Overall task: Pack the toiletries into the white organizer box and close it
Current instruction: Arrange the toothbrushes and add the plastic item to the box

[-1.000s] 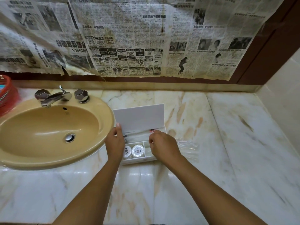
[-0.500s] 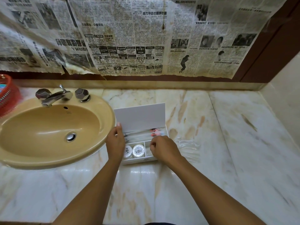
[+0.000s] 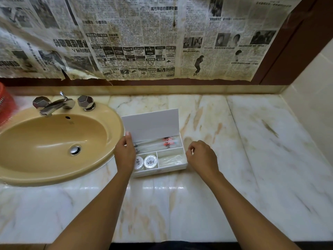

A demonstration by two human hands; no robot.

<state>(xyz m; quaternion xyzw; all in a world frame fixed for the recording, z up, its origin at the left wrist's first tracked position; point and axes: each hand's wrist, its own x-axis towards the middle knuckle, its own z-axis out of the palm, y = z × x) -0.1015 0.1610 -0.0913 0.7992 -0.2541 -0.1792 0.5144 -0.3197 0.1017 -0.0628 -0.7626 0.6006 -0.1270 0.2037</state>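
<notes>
Now my left hand (image 3: 124, 154) pinches the raised lid (image 3: 150, 122) at its left edge; the white organizer box (image 3: 160, 170) lies lengthwise across the tabletop (image 3: 234, 177), my right hand (image 3: 201, 157) loosely curled, empty, beside its right end.

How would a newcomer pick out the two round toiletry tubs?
Right of the tan sink, a white organizer box sits open on the marble counter. The two round tubs fill its front-left compartment, the only discs with dark emblems.
</notes>
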